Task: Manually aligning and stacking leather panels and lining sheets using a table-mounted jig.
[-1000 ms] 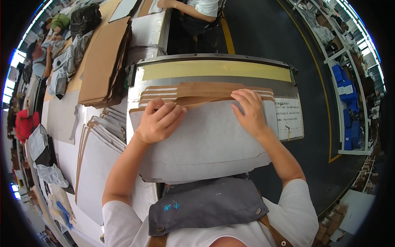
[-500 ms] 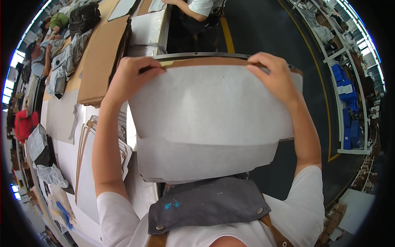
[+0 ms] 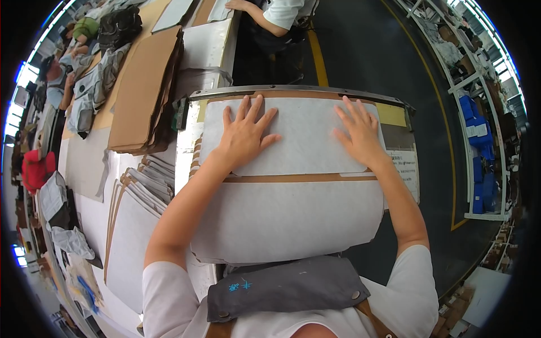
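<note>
A pale grey-white sheet (image 3: 304, 141) with a brown edge lies flat in front of me, its far edge close to a metal rail (image 3: 270, 88). My left hand (image 3: 246, 135) rests on its left part, fingers spread. On its right part lies my right hand (image 3: 359, 134), fingers also apart and palm down. Nearer my body is a second grey-white sheet (image 3: 293, 217), with a brown strip showing between the two. Neither hand grips anything.
Brown cardboard sheets (image 3: 143, 93) are stacked at the left, with more grey-white sheets (image 3: 132, 242) below them. A co-worker's arm (image 3: 262, 17) shows at the far side. On the right stands a white rack (image 3: 470, 163) holding blue bins (image 3: 479, 132).
Both hands have let go of the raised sheet's far edge and now lie flat on it. The sheet has come down against the surface, uncovering the near sheet and the metal rail.
</note>
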A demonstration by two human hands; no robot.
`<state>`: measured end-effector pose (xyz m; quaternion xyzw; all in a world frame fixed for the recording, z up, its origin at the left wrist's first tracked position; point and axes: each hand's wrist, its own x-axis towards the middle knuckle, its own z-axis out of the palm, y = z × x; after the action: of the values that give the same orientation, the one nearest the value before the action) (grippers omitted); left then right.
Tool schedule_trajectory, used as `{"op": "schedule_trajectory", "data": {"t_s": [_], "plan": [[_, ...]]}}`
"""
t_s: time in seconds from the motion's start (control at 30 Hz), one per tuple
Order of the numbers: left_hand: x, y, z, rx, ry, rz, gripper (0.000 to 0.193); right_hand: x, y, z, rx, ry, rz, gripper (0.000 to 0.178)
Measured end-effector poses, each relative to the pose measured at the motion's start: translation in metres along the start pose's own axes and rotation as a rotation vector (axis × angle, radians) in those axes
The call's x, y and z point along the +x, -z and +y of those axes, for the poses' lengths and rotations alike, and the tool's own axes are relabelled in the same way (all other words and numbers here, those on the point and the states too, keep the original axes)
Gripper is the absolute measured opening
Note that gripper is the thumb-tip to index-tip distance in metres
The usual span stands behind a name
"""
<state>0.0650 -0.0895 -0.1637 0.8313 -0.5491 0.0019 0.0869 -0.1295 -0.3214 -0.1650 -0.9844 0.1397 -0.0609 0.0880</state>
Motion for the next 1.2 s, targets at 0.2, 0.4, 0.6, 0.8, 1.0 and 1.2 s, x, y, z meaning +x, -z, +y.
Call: {"op": "schedule_trajectory", "data": {"t_s": [0.2,0.4,0.6,0.8,1.0,1.2], "plan": [[0.000,-0.003,0.000,0.043,0.001,-0.015,0.057,-0.002,-0.004,0.005,-0.046,-0.032,0.003,0.052],[0.006,-0.002,0.002,0.038,-0.003,-0.019,0.059,-0.001,-0.001,0.010,-0.038,-0.030,0.042,0.053],[0.005,0.001,0.001,0.042,0.055,-0.084,0.060,0.000,-0.008,0.012,-0.054,-0.039,0.113,0.057],[0.001,-0.004,-0.001,0.070,0.010,-0.016,0.059,-0.003,-0.003,0.010,-0.034,-0.040,0.068,0.060],[0.002,0.002,0.004,0.072,0.041,-0.068,0.062,-0.002,-0.006,0.011,-0.025,-0.024,0.089,0.060],[0.001,-0.011,0.003,0.076,0.126,0.031,0.068,-0.002,-0.003,0.013,-0.083,-0.031,0.088,0.060]]}}
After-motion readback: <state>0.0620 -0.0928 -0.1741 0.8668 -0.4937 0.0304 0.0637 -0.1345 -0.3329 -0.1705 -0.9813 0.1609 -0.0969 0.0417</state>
